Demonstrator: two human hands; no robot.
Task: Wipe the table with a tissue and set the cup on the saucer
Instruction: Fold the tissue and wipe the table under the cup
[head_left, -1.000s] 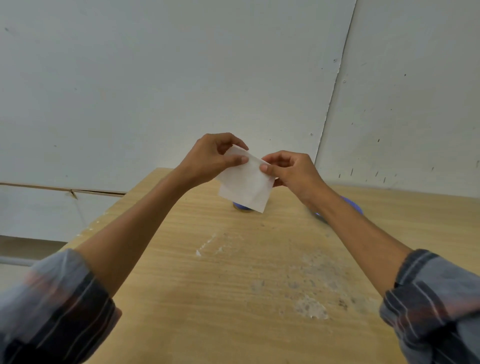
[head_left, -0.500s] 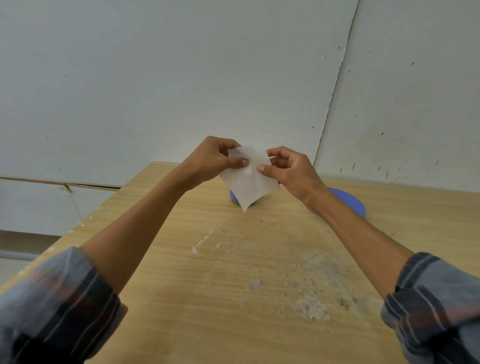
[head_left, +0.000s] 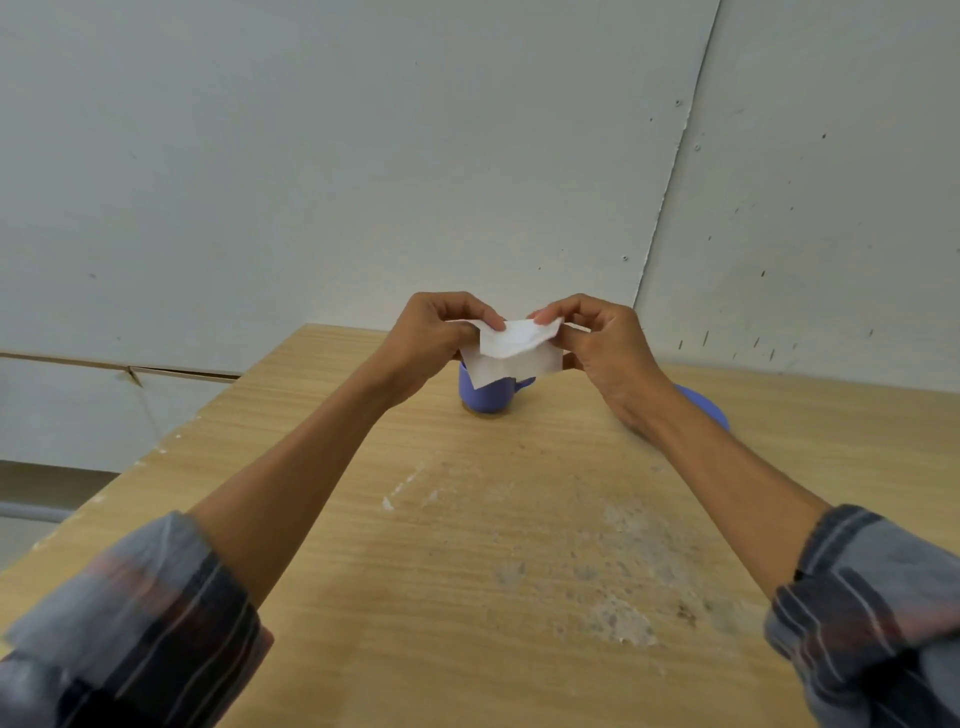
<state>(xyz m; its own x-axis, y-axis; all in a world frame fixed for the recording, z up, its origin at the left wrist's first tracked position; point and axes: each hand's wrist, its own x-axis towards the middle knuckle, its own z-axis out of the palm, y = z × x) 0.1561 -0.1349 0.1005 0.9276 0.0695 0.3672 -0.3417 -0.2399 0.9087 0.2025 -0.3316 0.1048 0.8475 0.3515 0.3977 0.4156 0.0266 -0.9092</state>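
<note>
Both hands, the left hand (head_left: 434, 332) and right hand (head_left: 597, 338), are pinched on a thin white paper tissue (head_left: 511, 351), apparently being folded for wiping, above the stained wooden table (head_left: 467, 545), where a blue cup (head_left: 488, 395) is stood apart from a blue saucer (head_left: 706, 408).

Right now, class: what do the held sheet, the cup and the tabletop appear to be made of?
Tissue: thin white paper, matte; it folds and droops softly.
Cup: probably plastic, possibly glazed ceramic; even blue, smooth surface.
Table: wood or wood-look laminate; tan grain lines, with pale worn patches.
</note>
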